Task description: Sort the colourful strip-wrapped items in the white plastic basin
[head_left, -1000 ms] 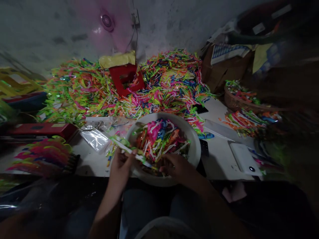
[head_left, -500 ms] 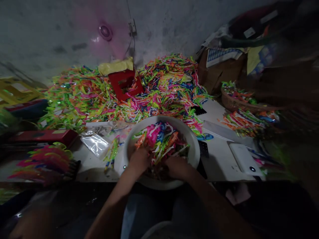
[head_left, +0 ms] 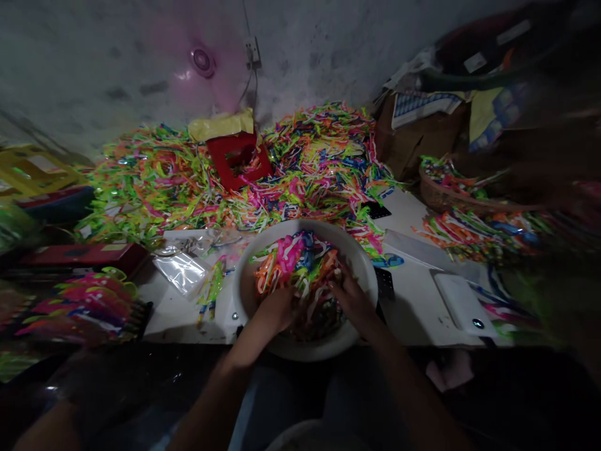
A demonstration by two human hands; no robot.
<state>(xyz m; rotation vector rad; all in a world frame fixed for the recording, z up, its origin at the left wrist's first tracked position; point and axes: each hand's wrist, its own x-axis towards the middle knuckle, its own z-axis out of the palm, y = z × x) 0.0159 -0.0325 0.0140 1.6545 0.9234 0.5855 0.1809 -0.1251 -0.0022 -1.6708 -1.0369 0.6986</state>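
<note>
A pale round basin (head_left: 244,294) sits at the table's front edge, holding a heap of small, thin, brightly coloured plastic pieces (head_left: 288,254) in pink, orange, green, blue and white. Both hands are inside it. My left hand (head_left: 280,308) reaches into the near left of the heap, its fingertips hidden among the pieces in shadow. Against the right side of the heap, my right hand (head_left: 350,294) has its fingers curled at the pieces; what lies between them is too dark to make out.
Behind the basin spreads a large pile of similar pieces (head_left: 164,169), with a red plastic stool (head_left: 225,166) in it. Left are a clear plastic bag (head_left: 181,269) and bundled pieces (head_left: 89,304). To the right are a white device (head_left: 457,300) and a basket (head_left: 441,194).
My right hand has risen out of the near part of the heap to its right side. My left hand has shifted slightly right. The basin stays in place.
</note>
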